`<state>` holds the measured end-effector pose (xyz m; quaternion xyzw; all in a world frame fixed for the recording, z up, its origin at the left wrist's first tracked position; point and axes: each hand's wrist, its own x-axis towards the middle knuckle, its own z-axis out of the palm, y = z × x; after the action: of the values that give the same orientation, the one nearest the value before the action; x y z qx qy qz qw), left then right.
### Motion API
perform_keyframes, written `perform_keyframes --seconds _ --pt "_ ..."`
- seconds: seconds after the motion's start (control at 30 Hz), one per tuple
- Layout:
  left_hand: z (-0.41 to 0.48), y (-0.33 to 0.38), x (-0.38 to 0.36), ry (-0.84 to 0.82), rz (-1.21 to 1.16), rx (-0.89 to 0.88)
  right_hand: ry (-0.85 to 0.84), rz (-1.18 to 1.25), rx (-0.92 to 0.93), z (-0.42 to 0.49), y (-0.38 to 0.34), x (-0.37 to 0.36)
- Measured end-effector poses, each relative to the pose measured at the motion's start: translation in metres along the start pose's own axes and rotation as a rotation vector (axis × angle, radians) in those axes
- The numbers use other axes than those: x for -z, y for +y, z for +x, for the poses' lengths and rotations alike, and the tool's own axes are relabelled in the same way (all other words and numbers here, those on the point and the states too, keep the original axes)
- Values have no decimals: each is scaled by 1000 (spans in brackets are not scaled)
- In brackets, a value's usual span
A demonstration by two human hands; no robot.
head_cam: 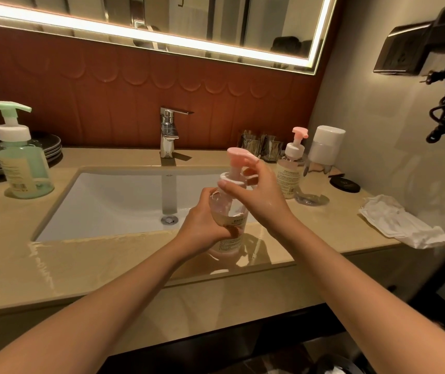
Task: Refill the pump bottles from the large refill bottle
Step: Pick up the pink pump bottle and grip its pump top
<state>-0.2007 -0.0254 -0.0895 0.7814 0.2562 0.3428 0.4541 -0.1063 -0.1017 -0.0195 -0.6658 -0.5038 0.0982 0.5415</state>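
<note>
Pink-pump bottle (230, 238) stands on counter (108, 265) front edge, beside sink (108, 198). Left hand (202, 225) grip clamped round its body; right hand (259, 195) grip pinches white collar (229, 182). Step looks like twisting the pump head, on or off unclear. Next needs a steady twist with the bottle upright.

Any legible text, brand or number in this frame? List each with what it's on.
Nothing reads clearly.
sink, small mark below the tap: too small to read.
held pump bottle, label print: blurred.
green pump bottle, label and barcode: too small.
standing pink pump bottle, label and barcode: too small.
black disc, gold emblem: unreadable.
</note>
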Motion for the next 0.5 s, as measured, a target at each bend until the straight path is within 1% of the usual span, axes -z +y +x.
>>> perform_keyframes --seconds 0.03,0.1,0.27,0.33,0.5 --pt "0 0 0 0 9 -2 27 -22 8 0 0 0" --pt "1 0 0 -2 18 -1 23 -22 16 -1 -2 1" --pt "0 0 1 -2 21 -18 -103 32 38 -8 -9 5" --pt "0 -1 1 1 21 -15 -112 43 31 -7 -8 5" --pt "1 -3 0 14 52 -6 55 -72 23 -5 -1 1"
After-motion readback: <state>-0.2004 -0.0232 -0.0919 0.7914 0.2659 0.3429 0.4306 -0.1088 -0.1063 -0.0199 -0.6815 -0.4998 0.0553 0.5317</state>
